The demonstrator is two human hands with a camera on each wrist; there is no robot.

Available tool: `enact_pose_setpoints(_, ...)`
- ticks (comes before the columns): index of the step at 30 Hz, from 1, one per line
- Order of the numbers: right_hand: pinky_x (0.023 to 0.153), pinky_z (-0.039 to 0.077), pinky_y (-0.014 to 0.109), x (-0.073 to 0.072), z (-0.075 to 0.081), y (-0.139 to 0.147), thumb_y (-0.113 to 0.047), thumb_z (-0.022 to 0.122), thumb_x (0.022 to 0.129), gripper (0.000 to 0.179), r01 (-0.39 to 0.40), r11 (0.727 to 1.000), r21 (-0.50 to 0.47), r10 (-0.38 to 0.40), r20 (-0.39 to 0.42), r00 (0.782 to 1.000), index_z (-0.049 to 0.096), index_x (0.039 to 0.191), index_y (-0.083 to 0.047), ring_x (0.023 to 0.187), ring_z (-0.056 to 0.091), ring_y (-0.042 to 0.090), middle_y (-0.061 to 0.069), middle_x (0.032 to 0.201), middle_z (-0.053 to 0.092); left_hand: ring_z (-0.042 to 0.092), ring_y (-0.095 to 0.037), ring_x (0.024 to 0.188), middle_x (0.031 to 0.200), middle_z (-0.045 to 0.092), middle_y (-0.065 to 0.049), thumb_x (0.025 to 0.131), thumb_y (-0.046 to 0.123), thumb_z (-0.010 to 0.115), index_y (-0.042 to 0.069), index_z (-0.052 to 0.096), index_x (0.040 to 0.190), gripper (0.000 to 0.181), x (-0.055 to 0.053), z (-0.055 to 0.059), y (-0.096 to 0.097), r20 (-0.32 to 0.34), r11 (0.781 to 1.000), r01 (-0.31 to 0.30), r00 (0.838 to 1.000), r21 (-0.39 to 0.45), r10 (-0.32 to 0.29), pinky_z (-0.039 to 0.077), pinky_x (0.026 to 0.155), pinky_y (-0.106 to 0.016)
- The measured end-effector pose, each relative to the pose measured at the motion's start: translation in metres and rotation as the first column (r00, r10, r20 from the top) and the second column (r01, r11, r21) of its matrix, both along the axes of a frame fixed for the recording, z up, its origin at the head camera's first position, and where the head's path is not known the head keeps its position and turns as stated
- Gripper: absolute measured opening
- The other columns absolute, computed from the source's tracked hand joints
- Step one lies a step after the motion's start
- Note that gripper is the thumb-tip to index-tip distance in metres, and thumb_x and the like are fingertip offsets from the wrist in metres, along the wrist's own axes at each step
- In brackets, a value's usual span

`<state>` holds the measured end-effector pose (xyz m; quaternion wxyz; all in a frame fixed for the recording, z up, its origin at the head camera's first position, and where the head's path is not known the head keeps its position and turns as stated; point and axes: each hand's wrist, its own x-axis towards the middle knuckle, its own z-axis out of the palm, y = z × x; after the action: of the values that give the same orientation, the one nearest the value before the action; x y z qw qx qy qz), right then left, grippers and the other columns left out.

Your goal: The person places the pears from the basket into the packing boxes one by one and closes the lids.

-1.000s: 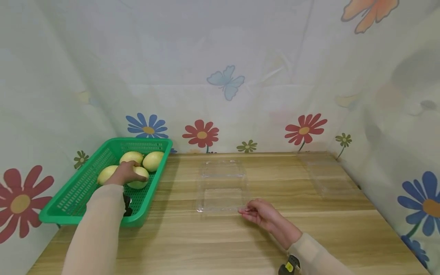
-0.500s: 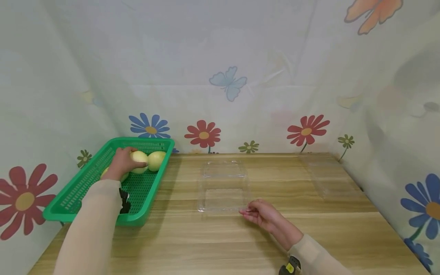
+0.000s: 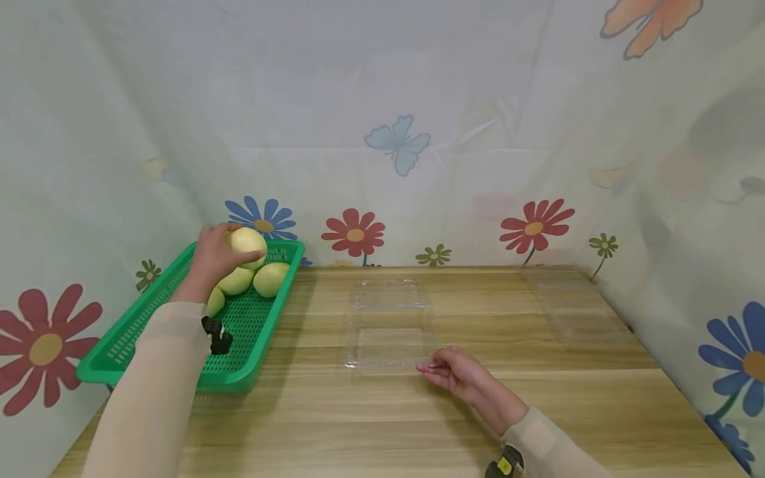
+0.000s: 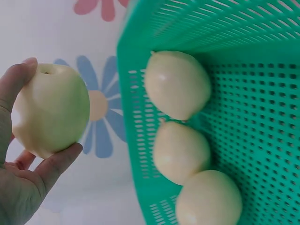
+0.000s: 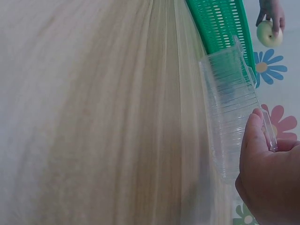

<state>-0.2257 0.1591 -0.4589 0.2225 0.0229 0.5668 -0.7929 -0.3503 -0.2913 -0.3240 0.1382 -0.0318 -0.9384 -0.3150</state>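
My left hand [image 3: 216,255] grips a smooth, pale yellow-green fruit [image 3: 248,247], raised above the far end of the green basket [image 3: 254,358]. In the left wrist view, thumb and fingers span the fruit [image 4: 54,110], whose small dimple faces up. Inside the basket lie 3 similar pale fruits [image 4: 178,84], bunched along one end. My right hand [image 3: 457,374] pinches the front right corner rim of a clear plastic container [image 3: 388,345] that stands on the table with its lid part folded back. The right wrist view has the container's ribbed side [image 5: 232,103] beside my thumb.
Another clear plastic piece [image 3: 574,305] lies at the right rear of the wooden table [image 3: 335,425]. A flower-printed cloth [image 3: 466,186] hangs behind the table and on both sides. The basket stands left of the container.
My left hand moved from the nearer fruits to a farther one, took hold of it and lifted it above the others. My right hand stays at the container's corner.
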Motion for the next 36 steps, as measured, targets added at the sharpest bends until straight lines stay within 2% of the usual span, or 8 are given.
enact_pose_setpoints(5,0.077,0.061,0.018,0.001,0.0,0.0,0.002,0.04,0.101,0.014,0.004,1.0,-0.005,-0.004,0.002,1.0,0.052,0.095,0.0,0.079,0.075,0.007,0.001,0.076,0.071,0.041,-0.05,0.123,0.145,0.035,-0.038,0.09,0.03,0.079,-0.006,0.041,0.15,0.08,0.003,0.009,0.007,-0.038,1.0,0.023,0.999,0.019,-0.022,0.044,0.097,-0.068)
enact_pose_setpoints(11,0.077,0.061,0.018,0.001,0.0,0.0,0.002,0.04,0.101,0.012,0.011,1.0,-0.005,-0.011,0.011,1.0,0.051,0.097,0.001,0.079,0.075,0.007,0.001,0.076,0.07,0.044,-0.049,0.118,0.141,0.036,-0.037,0.089,0.031,0.08,-0.003,0.041,0.151,0.081,0.01,0.021,0.013,-0.08,1.0,0.021,0.997,0.011,-0.02,0.046,0.095,-0.069)
enact_pose_setpoints(19,0.077,0.061,0.018,0.0,0.002,0.0,0.002,0.04,0.101,0.015,0.0,1.0,-0.006,0.0,0.008,1.0,0.054,0.095,0.001,0.079,0.075,0.007,0.001,0.077,0.071,0.044,-0.05,0.122,0.144,0.036,-0.034,0.087,0.028,0.082,0.0,0.044,0.151,0.08,0.024,0.037,0.024,-0.135,1.0,0.026,0.99,0.001,-0.026,0.046,0.096,-0.069)
enact_pose_setpoints(25,0.077,0.061,0.017,0.0,0.002,0.001,0.002,0.039,0.101,0.017,-0.007,1.0,-0.006,0.007,0.003,1.0,0.055,0.094,0.001,0.079,0.075,0.007,0.0,0.076,0.071,0.045,-0.05,0.124,0.145,0.035,-0.032,0.086,0.026,0.083,0.003,0.046,0.151,0.078,0.039,0.048,0.04,-0.169,0.998,0.047,0.985,0.031,-0.041,0.047,0.098,-0.07)
enact_pose_setpoints(30,0.077,0.061,0.018,0.001,0.0,0.0,0.002,0.04,0.101,0.012,-0.002,1.0,0.002,0.002,0.008,1.0,0.051,0.101,0.004,0.08,0.075,0.007,0.0,0.077,0.071,0.045,-0.051,0.126,0.145,0.035,-0.032,0.086,0.022,0.084,0.003,0.047,0.15,0.076,0.051,0.051,0.049,-0.208,0.997,0.071,0.976,0.038,-0.061,0.047,0.098,-0.071)
enact_pose_setpoints(36,0.077,0.061,0.017,0.0,0.0,0.0,0.002,0.039,0.101,0.01,-0.003,1.0,0.005,0.003,0.007,1.0,0.048,0.106,0.006,0.079,0.075,0.007,0.0,0.078,0.071,0.044,-0.052,0.131,0.147,0.037,-0.031,0.081,0.018,0.087,0.002,0.052,0.146,0.075,0.062,0.054,0.06,-0.28,0.995,0.096,0.957,0.038,-0.082,0.046,0.099,-0.072)
